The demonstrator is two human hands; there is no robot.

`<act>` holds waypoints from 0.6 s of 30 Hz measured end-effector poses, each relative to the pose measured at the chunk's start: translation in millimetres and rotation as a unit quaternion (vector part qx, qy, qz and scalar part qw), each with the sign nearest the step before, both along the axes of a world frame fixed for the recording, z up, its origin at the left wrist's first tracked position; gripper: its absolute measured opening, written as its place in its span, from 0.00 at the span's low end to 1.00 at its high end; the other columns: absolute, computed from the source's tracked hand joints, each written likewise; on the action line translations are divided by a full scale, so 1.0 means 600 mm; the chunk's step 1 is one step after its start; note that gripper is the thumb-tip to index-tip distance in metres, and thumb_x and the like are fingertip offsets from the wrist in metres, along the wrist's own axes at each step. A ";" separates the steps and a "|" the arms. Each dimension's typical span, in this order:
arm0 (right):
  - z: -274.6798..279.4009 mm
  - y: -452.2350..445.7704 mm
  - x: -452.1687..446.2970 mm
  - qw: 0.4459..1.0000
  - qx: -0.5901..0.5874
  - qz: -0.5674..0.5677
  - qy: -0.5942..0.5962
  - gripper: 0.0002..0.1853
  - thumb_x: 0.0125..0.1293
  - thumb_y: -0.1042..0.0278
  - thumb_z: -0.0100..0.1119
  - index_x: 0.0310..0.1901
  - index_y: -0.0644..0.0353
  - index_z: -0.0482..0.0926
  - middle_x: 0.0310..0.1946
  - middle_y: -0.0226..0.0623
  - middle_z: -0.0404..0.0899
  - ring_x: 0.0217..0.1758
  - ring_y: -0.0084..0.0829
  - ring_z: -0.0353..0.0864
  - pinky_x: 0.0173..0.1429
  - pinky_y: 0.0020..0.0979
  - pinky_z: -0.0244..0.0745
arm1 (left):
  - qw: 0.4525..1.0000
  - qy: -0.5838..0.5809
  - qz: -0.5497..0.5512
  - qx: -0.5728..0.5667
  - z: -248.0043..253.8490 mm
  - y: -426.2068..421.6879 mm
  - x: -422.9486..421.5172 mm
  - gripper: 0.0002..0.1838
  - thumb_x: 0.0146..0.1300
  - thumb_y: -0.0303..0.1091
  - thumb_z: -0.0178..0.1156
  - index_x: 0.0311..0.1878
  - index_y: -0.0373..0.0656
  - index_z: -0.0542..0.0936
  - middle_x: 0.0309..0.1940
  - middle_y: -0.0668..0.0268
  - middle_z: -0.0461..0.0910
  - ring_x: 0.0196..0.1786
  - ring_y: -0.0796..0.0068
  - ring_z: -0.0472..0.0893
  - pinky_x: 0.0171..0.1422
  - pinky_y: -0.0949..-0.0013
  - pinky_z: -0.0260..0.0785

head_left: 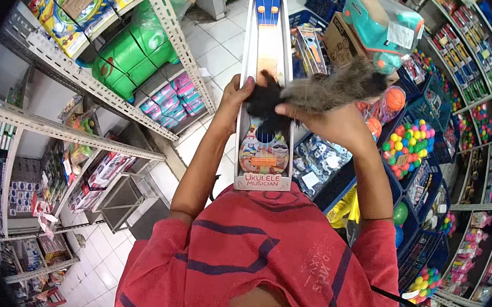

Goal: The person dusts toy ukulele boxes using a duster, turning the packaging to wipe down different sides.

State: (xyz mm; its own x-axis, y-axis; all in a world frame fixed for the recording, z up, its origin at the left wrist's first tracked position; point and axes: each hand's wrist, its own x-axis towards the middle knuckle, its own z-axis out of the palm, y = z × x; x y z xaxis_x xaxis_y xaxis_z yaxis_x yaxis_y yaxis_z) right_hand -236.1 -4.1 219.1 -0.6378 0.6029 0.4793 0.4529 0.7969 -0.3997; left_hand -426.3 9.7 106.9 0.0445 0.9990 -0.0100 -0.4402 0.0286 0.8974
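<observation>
Boxed toy ukulele (264,182), marked "UKULELE MUSICIAN", held in front of red shirt (218,257), lettered end nearest shirt. Left hand (233,102) clamped on box's left edge. Right hand (325,125) closed on feather duster (336,91); handle not visible. Grey feathers extend to upper right; black feathers cover mid-front of box. Hands apart. Multicoloured balls (408,146) at right; perforated metal shelving (73,135) at left.

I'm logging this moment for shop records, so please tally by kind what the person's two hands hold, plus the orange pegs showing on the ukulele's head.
Boxed ukulele in the left hand: 1
Fluffy duster in the right hand: 1
Orange pegs: 4
Total: 6
</observation>
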 end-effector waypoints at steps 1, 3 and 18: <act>0.002 -0.006 0.000 0.997 -0.072 0.001 -0.003 0.18 0.52 0.55 0.62 0.36 0.63 0.78 0.34 0.39 0.78 0.37 0.38 0.77 0.43 0.31 0.69 | 1.000 -0.002 -0.011 0.000 -0.001 0.003 -0.004 0.29 0.56 0.51 0.57 0.48 0.34 0.65 0.38 0.58 0.74 0.38 0.73 0.76 0.41 0.73 0.71; 0.022 -0.008 -0.006 0.995 -0.094 -0.005 0.025 0.18 0.52 0.55 0.62 0.36 0.63 0.78 0.33 0.39 0.78 0.36 0.37 0.76 0.42 0.31 0.69 | 1.000 0.008 0.014 -0.027 -0.002 0.008 -0.006 0.28 0.56 0.50 0.57 0.48 0.35 0.65 0.38 0.58 0.74 0.38 0.74 0.76 0.39 0.74 0.71; 0.029 0.003 -0.015 0.998 -0.042 -0.041 0.003 0.18 0.49 0.51 0.62 0.34 0.58 0.79 0.32 0.43 0.78 0.35 0.44 0.77 0.39 0.38 0.70 | 0.999 0.047 -0.009 0.006 0.015 0.018 -0.010 0.33 0.55 0.54 0.57 0.50 0.33 0.64 0.39 0.57 0.74 0.39 0.72 0.76 0.44 0.73 0.69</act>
